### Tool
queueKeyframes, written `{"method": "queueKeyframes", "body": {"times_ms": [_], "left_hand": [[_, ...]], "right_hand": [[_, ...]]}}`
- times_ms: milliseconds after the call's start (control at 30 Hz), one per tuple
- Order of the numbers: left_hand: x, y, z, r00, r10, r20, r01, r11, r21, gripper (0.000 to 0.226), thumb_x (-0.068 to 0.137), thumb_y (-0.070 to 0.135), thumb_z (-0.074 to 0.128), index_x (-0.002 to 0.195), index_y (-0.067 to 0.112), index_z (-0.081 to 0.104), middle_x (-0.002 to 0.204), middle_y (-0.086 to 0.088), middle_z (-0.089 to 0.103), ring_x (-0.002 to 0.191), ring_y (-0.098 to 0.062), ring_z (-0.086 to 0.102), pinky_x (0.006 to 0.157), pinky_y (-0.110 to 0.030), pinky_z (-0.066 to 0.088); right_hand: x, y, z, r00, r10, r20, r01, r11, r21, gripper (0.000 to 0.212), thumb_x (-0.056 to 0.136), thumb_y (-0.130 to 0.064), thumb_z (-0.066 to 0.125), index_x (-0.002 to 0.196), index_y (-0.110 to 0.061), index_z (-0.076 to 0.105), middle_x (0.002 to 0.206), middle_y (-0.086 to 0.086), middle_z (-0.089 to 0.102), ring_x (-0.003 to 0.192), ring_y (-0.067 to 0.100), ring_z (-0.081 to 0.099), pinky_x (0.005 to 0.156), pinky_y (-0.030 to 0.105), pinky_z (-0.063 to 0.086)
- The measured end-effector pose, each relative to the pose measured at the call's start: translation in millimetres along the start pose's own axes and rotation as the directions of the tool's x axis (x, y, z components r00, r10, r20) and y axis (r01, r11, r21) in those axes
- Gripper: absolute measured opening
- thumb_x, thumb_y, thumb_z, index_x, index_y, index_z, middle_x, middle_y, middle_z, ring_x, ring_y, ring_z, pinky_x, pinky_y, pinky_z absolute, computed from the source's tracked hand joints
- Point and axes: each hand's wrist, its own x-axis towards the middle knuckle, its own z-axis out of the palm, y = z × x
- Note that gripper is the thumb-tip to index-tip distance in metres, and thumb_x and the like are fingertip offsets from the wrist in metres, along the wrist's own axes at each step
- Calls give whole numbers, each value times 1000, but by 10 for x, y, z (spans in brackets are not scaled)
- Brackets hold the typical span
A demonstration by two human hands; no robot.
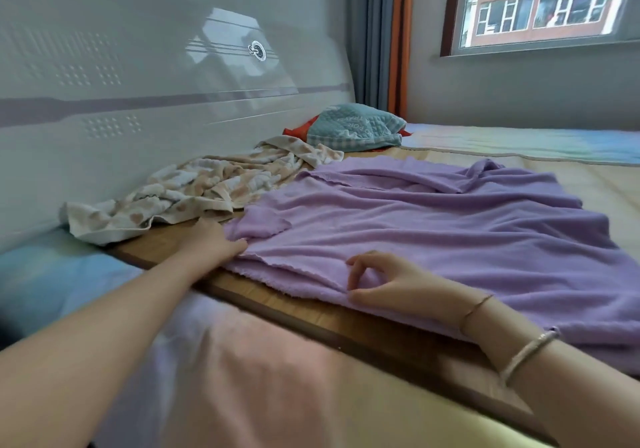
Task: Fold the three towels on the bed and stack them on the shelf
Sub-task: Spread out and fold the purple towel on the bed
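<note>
A large purple towel (433, 225) lies spread and wrinkled over the bed, its near edge at the brown border of the mat. My left hand (211, 243) reaches to the towel's left corner, and its fingers touch the edge there. My right hand (388, 283) rests on the near edge with thumb and forefinger curled towards a fold. Behind, against the headboard, lies a crumpled cream towel with heart shapes (194, 191). Farther back sits a teal quilted towel (356, 127), bunched up.
The white glossy headboard (156, 66) runs along the left. A woven mat with a brown edge (311, 303) covers the bed, and a pastel sheet (242, 361) lies nearer to me. A red cloth (298, 130) peeks out beside the teal towel. A window (554, 4) is at the back right.
</note>
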Motion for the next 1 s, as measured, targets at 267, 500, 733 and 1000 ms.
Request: {"method": "queueKeyframes", "body": {"times_ms": [267,500,733,1000], "left_hand": [[19,45,87,994,-71,-81,67,996,-54,43,83,35,57,119,13,46,116,-11,60,102,-33,59,86,-41,49],[63,-208,286,915,-355,-193,229,849,-476,29,92,25,52,111,6,63,115,-18,64,108,-36,58,81,-36,43],[-17,-314,208,855,-440,-274,241,806,-541,39,87,10,56,124,-2,49,135,-26,46,124,-39,44,104,-42,34],[-596,127,197,898,263,-352,-384,859,-338,21,81,9,60,98,18,67,114,-7,63,113,-30,50,94,-37,40]], "right_hand": [[-95,-264,314,979,-59,-197,-21,924,-382,15,79,-19,53,91,-26,48,96,-8,54,87,16,49,71,30,39],[-140,-61,593,918,57,-393,-142,971,-192,20,71,-36,49,90,-36,42,91,-13,59,85,14,55,72,37,48],[-205,-101,647,874,-1,-487,-73,988,-133,25,73,-52,60,85,-33,49,101,-14,65,98,8,60,81,38,50],[-258,-141,637,845,-133,-519,7,971,-238,10,85,-21,62,94,-18,58,96,-3,63,96,18,57,79,36,47]]}}
